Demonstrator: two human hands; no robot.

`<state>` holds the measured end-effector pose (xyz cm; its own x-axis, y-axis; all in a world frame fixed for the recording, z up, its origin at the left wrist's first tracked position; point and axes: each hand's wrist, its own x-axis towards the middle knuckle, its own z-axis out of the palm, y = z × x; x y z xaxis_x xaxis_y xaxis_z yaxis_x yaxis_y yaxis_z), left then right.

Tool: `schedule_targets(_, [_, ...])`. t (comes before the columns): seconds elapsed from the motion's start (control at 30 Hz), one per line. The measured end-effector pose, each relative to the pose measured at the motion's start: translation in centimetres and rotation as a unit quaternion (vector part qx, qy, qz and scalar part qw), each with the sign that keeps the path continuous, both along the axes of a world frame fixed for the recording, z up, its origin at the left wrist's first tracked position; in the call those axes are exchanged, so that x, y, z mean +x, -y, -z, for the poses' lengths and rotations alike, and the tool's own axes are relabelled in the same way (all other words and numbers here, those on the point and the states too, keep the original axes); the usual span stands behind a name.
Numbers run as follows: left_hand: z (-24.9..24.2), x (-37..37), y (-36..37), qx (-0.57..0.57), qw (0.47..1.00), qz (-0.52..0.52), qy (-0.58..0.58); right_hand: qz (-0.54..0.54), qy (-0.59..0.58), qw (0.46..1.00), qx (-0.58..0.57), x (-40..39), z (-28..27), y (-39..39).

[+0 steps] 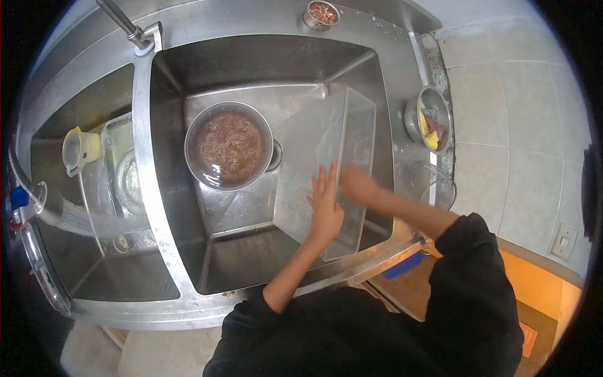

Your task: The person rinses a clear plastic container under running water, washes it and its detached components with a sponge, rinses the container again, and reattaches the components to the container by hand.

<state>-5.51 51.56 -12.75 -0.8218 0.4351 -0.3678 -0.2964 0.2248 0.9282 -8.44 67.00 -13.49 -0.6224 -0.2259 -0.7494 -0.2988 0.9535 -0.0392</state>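
Observation:
A large clear plastic bin (306, 151) lies tilted on its side in the right basin of the sink. My left hand (325, 210) rests on it with the fingers stretched out, near the long edge between two of its walls. Just right of that edge, my right hand (359, 187) is over the bin's narrower wall. Motion smears its fingers, so whether it holds anything does not show. Left of the bin stands a round metal pot (230, 146) with water and reddish-brown grains in it, beside the drain.
Water sprays from a hose nozzle (41, 200) into the left basin, where a yellow measuring jug (81, 151) and a clear tray (117, 138) sit. On the right ledge are a metal bowl (411, 119) with cloths and a clear glass jar (424, 179). A small metal cup (321, 15) stands behind.

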Motion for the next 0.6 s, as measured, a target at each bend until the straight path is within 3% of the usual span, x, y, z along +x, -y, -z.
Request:
schedule_targets(0.03, [0.0, 0.1, -0.1, 0.003, 1.0, -0.003, 0.001, 0.093, 0.085, 0.991, -0.041, 2.7, -1.6, 1.8])
schedule_targets(0.07, [-0.1, 0.2, -0.2, 0.001, 1.0, -0.008, 0.004, -0.032, 0.056, 0.98, -0.188, 6.3, -0.6, 1.7])
schedule_targets(0.13, [-0.2, -0.1, -0.5, -0.004, 1.0, -0.017, 0.007, -0.16, 0.028, 0.929, -0.331, 7.1, 1.4, 0.3])
schedule_targets(0.2, [-0.6, 0.2, -0.7, -0.005, 1.0, -0.02, 0.003, -0.03, 0.193, 0.958, -0.213, 2.0, 3.9, -2.3])
schedule_targets(0.23, [-0.6, 0.4, -0.7, -0.006, 1.0, -0.022, 0.007, -0.265, 0.157, 0.951, -0.04, -3.0, 3.6, -1.9])
schedule_targets(0.27, [-0.6, 0.5, -0.6, -0.005, 1.0, -0.013, 0.003, -0.046, 0.127, 0.99, -0.038, -6.6, 3.4, -2.4])
schedule_targets(0.3, [-0.6, 0.3, -0.6, -0.004, 1.0, -0.008, -0.002, -0.001, 0.062, 0.998, -0.032, -8.6, 4.3, -2.6])
schedule_targets(0.4, [-0.5, 0.0, -0.1, -0.001, 1.0, 0.009, -0.013, -0.055, -0.054, 0.997, -0.031, -9.9, 7.8, -1.3])
schedule_targets(0.6, [-1.4, -1.1, 0.3, -0.051, 0.998, 0.038, 0.023, -0.1, -0.086, 0.989, -0.066, -5.5, 12.0, -0.3])
